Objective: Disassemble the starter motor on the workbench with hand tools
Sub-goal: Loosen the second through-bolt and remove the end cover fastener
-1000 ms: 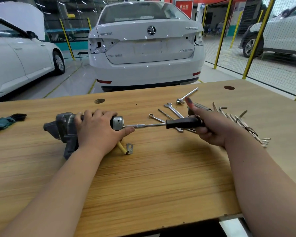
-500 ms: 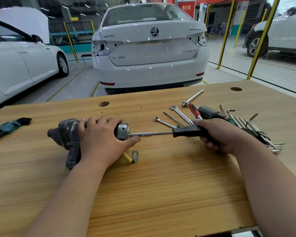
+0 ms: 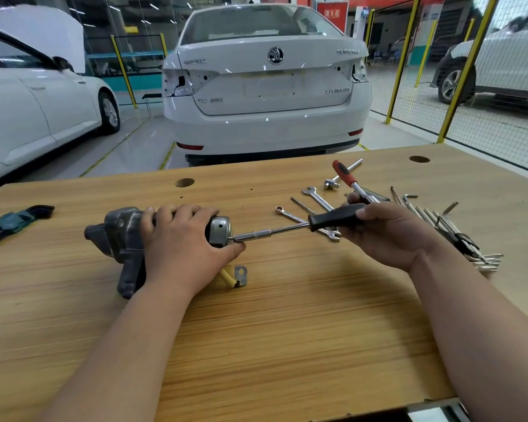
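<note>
The starter motor (image 3: pixel 124 236) lies on its side on the wooden surface (image 3: pixel 272 330), left of centre, with its round metal end cap pointing right. The left hand (image 3: pixel 180 242) grasps the motor body, fingers curled over the top and thumb under the end cap. The right hand (image 3: pixel 387 231) grasps the black handle of a driver (image 3: pixel 333 220), whose chrome shaft slants down to the left until its tip meets the end cap. A yellow cable with a flat metal lug (image 3: pixel 240 275) pokes out just below the left hand. Behind the driver lie loose spanners (image 3: pixel 316 197) and a red-handled tool (image 3: pixel 344 174). Hex keys (image 3: pixel 457 236) are spread out to the right, and a folding key set (image 3: pixel 16 219) sits at the far left. A white car (image 3: pixel 265 86) stands beyond the surface
</note>
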Demonstrator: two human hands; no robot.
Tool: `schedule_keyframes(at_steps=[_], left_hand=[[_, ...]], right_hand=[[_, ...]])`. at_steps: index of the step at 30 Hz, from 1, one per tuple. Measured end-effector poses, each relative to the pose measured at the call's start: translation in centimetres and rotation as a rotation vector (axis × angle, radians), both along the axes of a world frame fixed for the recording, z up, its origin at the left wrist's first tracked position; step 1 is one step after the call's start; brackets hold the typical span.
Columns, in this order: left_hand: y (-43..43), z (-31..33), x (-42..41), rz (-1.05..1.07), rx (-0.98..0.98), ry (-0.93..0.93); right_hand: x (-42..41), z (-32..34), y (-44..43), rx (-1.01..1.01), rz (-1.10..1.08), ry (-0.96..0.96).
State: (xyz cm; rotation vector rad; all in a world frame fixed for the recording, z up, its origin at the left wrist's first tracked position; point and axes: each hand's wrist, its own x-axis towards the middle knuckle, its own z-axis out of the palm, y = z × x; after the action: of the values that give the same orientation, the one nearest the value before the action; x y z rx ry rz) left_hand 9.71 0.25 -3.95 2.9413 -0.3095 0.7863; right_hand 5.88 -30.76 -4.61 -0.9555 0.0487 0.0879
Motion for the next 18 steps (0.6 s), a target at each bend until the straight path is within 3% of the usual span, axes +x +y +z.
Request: schedule_keyframes(at_steps=[2, 6, 8, 13, 18], left_hand=[[-0.04, -0.05, -0.01, 0.003, -0.003, -0.007], [-0.05, -0.14, 0.01, 0.004, -0.011, -0.020], [-0.03, -0.14, 0.02, 0.005, -0.010, -0.022], [-0.07, -0.17, 0.09, 0.008, -0.010, -0.020], [-0.10, -0.16, 0.06, 0.008, -0.019, -0.013]], right_hand=[[0.00, 0.13, 0.14, -0.100, -0.022, 0.030], [0.13, 0.54, 0.65, -0.768, -0.148, 0.212], [0.29, 0.42, 0.72, -0.903, -0.217, 0.283], [0.08, 0.30, 0.59, -0.812, -0.192, 0.288], [-0.68, -0.17, 0.03, -0.627, -0.133, 0.119]])
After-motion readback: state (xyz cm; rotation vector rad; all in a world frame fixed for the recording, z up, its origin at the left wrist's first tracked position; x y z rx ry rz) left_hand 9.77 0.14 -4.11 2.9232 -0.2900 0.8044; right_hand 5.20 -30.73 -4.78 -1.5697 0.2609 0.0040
